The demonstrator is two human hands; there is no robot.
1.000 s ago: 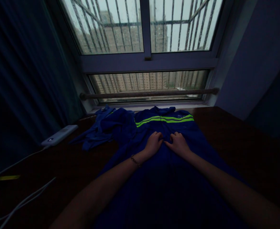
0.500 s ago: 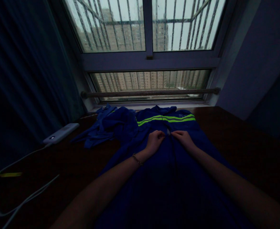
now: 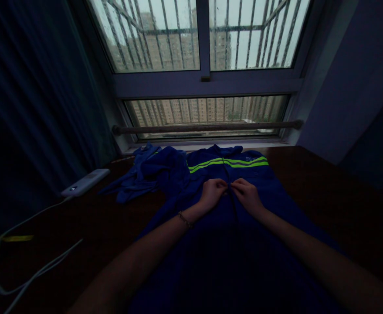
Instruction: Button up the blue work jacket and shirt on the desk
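A blue work jacket (image 3: 207,209) with bright yellow-green stripes across its chest is spread out, its collar toward the window. Both hands meet at its front opening, just below the stripes. My left hand (image 3: 213,192), with a bracelet on the wrist, pinches the left front edge. On the other side of the opening, my right hand (image 3: 246,194) pinches the right front edge. The fingertips nearly touch. Whether a button or other fastener lies between them is too dark to make out.
The dark wooden surface (image 3: 309,183) carries bunched blue cloth (image 3: 139,176) left of the jacket. Farther left lie a white power strip (image 3: 86,182), its white cable (image 3: 36,213) and a yellow strip (image 3: 18,238). A blue curtain (image 3: 41,87) hangs at left; a barred window stands behind.
My right hand has moved left, closer to my left hand, and its fingers are more curled. The front edges have come together, and the light patch between the hands no longer shows.
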